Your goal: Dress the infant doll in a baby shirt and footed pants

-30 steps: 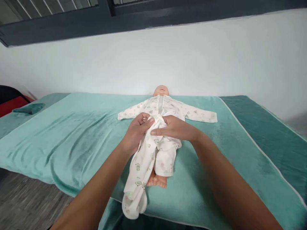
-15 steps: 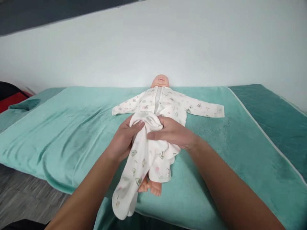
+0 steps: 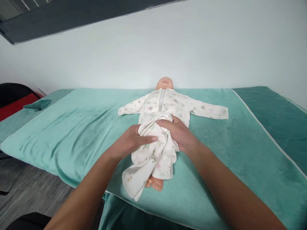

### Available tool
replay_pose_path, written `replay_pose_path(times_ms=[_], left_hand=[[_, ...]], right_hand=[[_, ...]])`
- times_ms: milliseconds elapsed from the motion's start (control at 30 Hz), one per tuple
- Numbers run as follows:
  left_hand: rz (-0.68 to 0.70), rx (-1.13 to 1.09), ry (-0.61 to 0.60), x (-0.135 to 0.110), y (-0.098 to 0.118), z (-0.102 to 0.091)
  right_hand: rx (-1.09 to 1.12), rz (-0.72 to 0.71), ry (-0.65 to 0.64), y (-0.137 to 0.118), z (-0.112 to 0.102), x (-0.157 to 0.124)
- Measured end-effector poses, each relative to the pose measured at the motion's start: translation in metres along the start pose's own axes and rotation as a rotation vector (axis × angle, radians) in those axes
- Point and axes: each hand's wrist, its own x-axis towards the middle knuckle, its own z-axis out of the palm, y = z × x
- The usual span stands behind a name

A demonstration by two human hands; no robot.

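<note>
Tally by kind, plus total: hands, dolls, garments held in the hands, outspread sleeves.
Hands: 2 (left hand, right hand)
Doll: 1
Held garment: 1
Outspread sleeves: 2
Total: 6

Location type: indoor room, either a bedroom or a care-practice room; the view does not establish which. Indicators: teal plush bedding (image 3: pixel 227 153), spread as a wide, flat, bed-like surface and draped over the near edge, adjoins a plain white wall (image 3: pixel 203 48). A dark frame (image 3: pixel 83 24), resembling that of a window, crosses the upper left, with pale bars (image 3: pixel 27 4) beyond it. Grey streaked flooring (image 3: pixel 43 182) shows at lower left. A clothed baby doll (image 3: pixel 176 103) lies face up on the bedding.
</note>
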Motion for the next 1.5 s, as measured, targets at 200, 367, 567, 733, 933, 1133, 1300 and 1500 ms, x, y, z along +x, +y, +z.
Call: replay_pose_path(times_ms=[200,367,567,733,933,1133,1300,1500], left_hand=[[0.166,-0.307,0.148,0.011,-0.01,0.012],[0.135,-0.308,0.202,0.006,-0.009,0.015],[0.079,-0.278,0.22,-0.013,-0.009,0.022],[0.042,-0.281,0.343,-0.043,-0.028,0.035],[-0.092,-0.418,0.525,-0.092,-0.031,0.066],[-0.259,-0.605,0.663,-0.118,-0.06,0.089],[-0.311,-0.599,0.731,-0.122,-0.101,0.085],[-0.195,-0.463,0.763,-0.111,-0.114,0.068]], right_hand=[[-0.272,-0.008,-0.322,-0.01,-0.001,-0.01],[-0.453,0.08,-0.404,-0.012,-0.004,-0.013],[-0.219,-0.091,-0.288,-0.001,-0.002,-0.006],[-0.549,-0.171,-0.26,-0.001,0.006,-0.009],[-1.01,-0.113,-0.304,-0.009,0.013,-0.015],[-1.248,-0.116,-0.419,-0.012,0.015,-0.017],[-1.368,-0.216,-0.485,-0.008,0.015,-0.018],[-1.445,-0.178,-0.436,-0.006,0.017,-0.02]])
